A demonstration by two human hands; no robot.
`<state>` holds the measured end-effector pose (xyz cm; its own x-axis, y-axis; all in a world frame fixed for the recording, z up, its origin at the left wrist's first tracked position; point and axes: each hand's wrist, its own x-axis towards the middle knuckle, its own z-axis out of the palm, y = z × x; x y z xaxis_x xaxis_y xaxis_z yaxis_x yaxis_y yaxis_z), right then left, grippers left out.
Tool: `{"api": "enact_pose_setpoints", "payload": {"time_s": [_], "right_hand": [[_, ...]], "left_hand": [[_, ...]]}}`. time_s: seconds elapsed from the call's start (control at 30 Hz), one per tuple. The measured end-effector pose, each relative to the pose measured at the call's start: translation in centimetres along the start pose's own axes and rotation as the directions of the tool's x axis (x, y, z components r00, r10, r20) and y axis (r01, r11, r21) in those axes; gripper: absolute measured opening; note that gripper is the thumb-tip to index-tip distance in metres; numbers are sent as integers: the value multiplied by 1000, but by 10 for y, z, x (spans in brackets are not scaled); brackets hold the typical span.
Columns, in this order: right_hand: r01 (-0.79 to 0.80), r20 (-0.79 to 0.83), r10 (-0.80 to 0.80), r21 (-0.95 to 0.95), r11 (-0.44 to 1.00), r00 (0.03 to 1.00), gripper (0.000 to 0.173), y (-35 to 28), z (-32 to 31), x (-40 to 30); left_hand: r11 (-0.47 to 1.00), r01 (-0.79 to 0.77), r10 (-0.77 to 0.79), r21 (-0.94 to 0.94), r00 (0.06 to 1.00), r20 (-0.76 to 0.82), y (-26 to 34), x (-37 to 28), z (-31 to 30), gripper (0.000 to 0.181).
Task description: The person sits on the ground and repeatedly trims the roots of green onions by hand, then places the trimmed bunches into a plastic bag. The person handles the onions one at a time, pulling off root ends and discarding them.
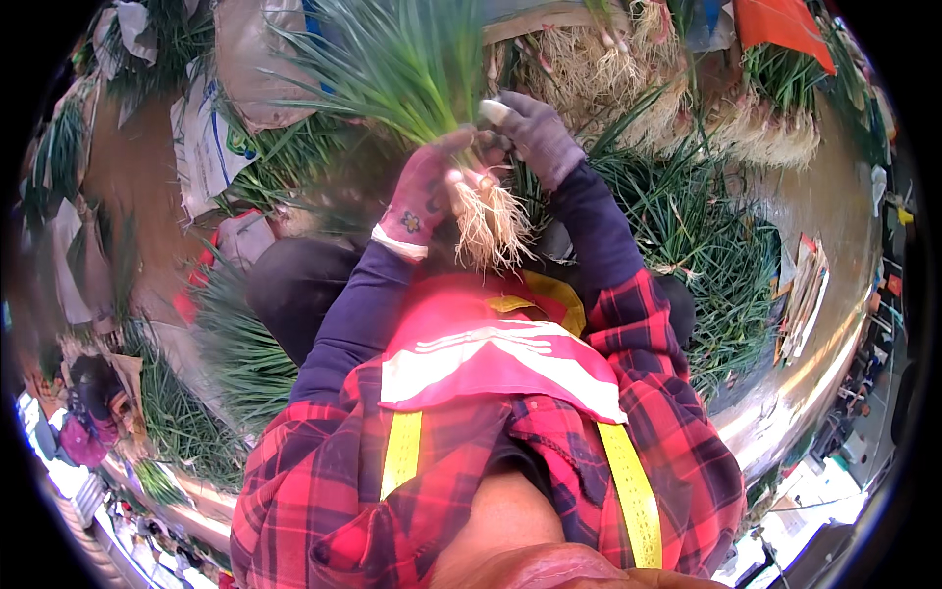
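Note:
My left hand [423,188], in a pink glove with a flower print, is closed around a bunch of green garlic plants [434,96] just above their pale bulbs. The leaves fan upward and away from me, while the long whitish roots [489,221] hang toward my lap. My right hand [533,132], in a greyish-purple glove with a white wrapping on one finger, is at the right side of the bunch by the stems. Its fingers are bent; whether they grip a stem cannot be made out.
Loose green plants [706,250] lie heaped on the right, below rooted bundles [773,132]. More bundled greens [250,346] lie on the left. Sacking [265,66] covers plants at upper left, and flattened cardboard [802,302] stands far right. Another person [88,434] is at far lower left.

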<state>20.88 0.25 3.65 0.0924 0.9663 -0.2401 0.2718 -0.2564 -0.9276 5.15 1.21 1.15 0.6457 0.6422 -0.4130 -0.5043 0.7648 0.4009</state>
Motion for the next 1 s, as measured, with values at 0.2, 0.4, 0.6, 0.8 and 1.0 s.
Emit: {"api": "enact_pose_setpoints", "payload": {"time_s": [0.2,0.4,0.6,0.8,1.0], "right_hand": [[99,-76,-104,-71,993,992,14,-4,23,2],[-106,9,108,297,949,994,14,-41,-20,-41],[8,185,176,-710,704,967,25,36,-31,5],[203,-55,-213,-148,968,975,19,-23,-12,12],[62,-551,-247,-331,941,797,17,-42,-116,34]], "left_hand": [[1000,13,-12,18,999,-39,0,-2,-17,29],[984,-136,139,116,990,-19,-2,-10,-17,30],[993,-5,10,-121,999,35,2,-18,1,17],[997,-69,71,-22,988,134,12,-27,3,15],[971,-216,235,-99,934,270,28,-23,0,19]]}}
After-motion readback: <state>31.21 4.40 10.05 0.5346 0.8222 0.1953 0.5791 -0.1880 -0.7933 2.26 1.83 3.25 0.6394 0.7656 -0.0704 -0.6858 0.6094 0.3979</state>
